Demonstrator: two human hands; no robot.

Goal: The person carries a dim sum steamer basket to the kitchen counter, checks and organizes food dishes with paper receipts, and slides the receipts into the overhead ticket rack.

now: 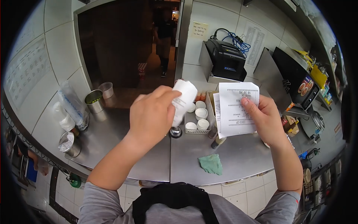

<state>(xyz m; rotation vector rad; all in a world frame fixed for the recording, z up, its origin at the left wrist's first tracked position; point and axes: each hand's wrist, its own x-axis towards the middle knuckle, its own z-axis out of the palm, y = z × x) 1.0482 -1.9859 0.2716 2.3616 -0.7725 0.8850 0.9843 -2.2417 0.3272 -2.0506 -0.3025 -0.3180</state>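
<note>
My left hand is closed on a curled white paper slip, faint print showing on its side. In my right hand I grip several printed receipts, the thumb lying across the front one. The two hands are apart, both raised over the steel counter. Below and between them stands a grey plastic basket with small white cups. A call bell sits just under the curled slip. Beneath the receipts is a small dark bottle.
A green cloth lies near the counter's front edge. On the wall ahead is a black receipt printer. Metal tins and plastic bags stand at the left. Beyond the opening, a person stands in a dim passage.
</note>
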